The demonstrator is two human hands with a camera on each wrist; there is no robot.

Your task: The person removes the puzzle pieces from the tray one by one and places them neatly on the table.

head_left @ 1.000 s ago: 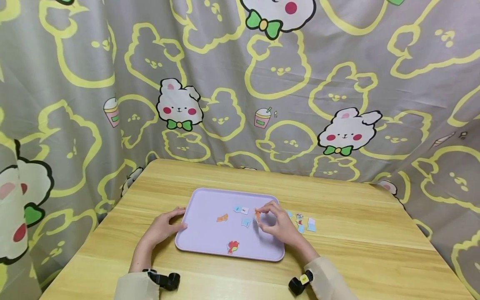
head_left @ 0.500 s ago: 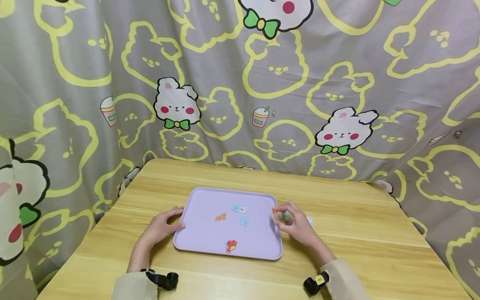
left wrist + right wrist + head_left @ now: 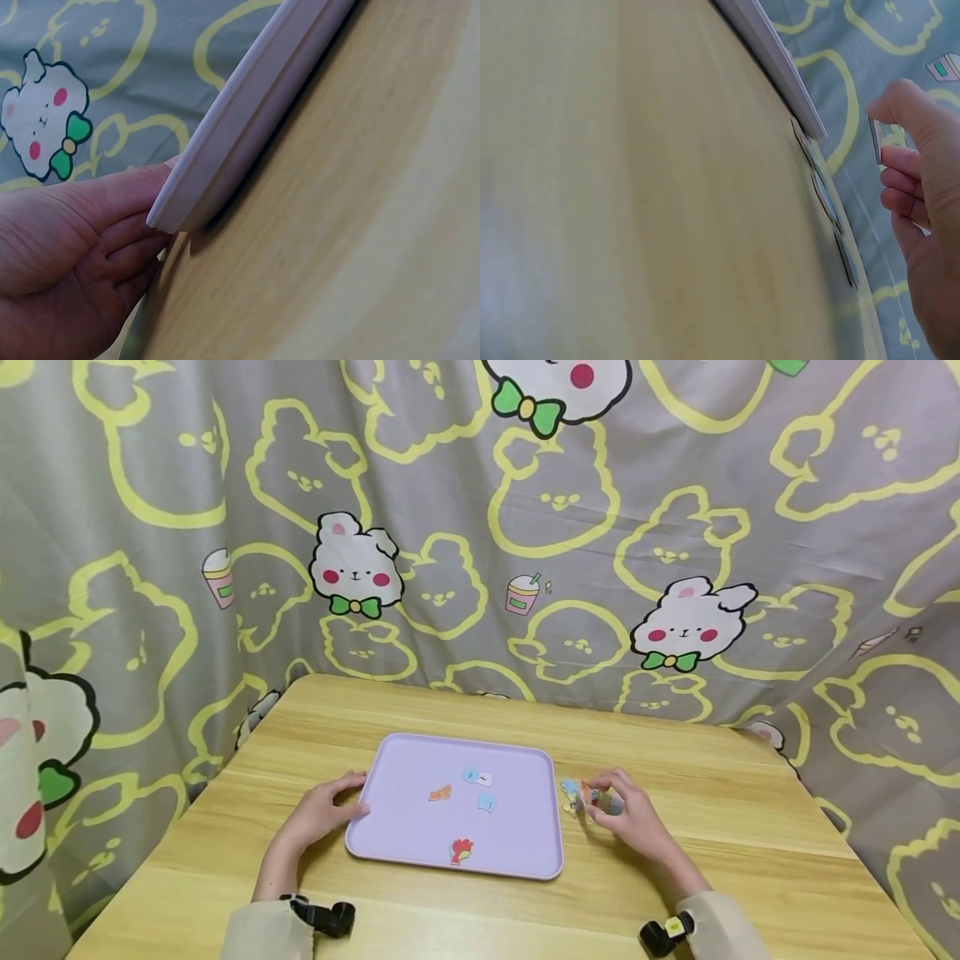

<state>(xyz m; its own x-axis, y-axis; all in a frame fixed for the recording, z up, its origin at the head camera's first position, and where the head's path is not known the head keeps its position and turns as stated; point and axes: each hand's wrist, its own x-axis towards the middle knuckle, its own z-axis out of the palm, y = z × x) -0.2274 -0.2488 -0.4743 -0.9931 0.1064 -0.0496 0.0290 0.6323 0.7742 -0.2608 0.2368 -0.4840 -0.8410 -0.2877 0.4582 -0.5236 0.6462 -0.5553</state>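
Observation:
On the table lies a lilac tray (image 3: 405,827), its left rim held by my left hand (image 3: 322,817). In the left wrist view that hand's fingers are curled against the tray wall (image 3: 217,150). To the right of the tray, my right hand (image 3: 630,814) pinches a small orange puzzle piece (image 3: 587,787) between thumb and fingers, seen edge-on as a thin piece (image 3: 877,140) in the right wrist view. It is over loose puzzle pieces (image 3: 569,787), partly hidden by the hand. The tray carries an orange piece (image 3: 440,793), light blue pieces (image 3: 487,802) and a red piece (image 3: 461,850).
The wooden table (image 3: 450,910) reaches back to a grey patterned curtain (image 3: 450,652), which also hangs at both sides. Several loose pieces (image 3: 826,202) lie flat beside the tray's right edge in the right wrist view.
My right hand has moved right, from above the tray to the loose pieces beside it, still pinching the orange piece. The left hand stays at the tray's left rim.

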